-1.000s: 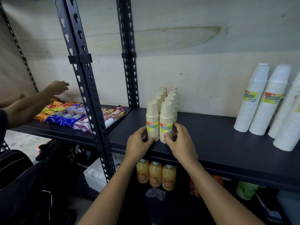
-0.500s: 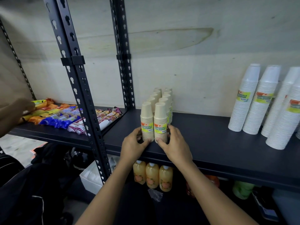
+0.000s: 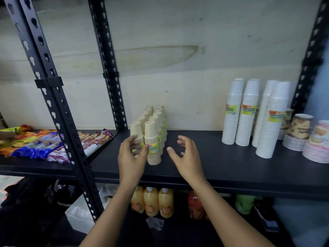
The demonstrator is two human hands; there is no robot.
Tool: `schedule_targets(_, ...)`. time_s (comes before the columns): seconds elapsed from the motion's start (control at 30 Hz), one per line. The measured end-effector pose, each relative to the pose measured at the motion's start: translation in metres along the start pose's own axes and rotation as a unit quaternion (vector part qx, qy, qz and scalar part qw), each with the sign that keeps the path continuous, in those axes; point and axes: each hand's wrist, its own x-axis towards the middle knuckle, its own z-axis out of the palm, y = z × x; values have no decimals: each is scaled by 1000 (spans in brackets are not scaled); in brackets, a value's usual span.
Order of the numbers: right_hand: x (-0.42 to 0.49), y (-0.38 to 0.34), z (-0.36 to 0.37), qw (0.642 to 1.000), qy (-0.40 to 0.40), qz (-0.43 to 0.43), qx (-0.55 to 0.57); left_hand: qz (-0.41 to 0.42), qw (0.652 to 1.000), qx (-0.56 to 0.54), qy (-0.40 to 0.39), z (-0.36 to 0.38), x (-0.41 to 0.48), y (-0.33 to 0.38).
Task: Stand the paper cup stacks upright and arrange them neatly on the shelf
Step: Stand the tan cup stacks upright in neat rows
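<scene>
On the dark shelf (image 3: 222, 168), the paper cup stacks (image 3: 153, 139) stand upright in two rows. The left hand (image 3: 130, 157) curls loosely about the front-left stack, and whether it grips is unclear. The right hand (image 3: 187, 155) hangs spread and empty just beside them.

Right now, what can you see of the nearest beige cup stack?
The nearest beige cup stack is paper-looking cups nested upside down, with a yellow-green label around its lower half. It stands upright near the front of the dark shelf, heading the right of two rows. The thumb of the left hand seems to touch its label.
</scene>
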Motion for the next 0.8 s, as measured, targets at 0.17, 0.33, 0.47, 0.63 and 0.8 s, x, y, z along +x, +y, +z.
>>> schedule_targets(0.17,7,3,-59,997,66,-13,-27,33,993,-58,-95,53,-11,33)
schedule_targets(0.33,10,12,-128,988,133,-14,-70,34,979,-80,-183,118,-13,51)
schedule_targets(0.47,12,29,-182,965,232,0,-119,10,965,-71,-253,171,-13,57)
schedule_targets(0.63,15,66,-232,949,280,73,-128,-31,950,-43,-308,228,-2,56)
schedule_targets(0.8,27,100,-261,960,204,158,-107,-82,934,-26,-348,274,14,48)
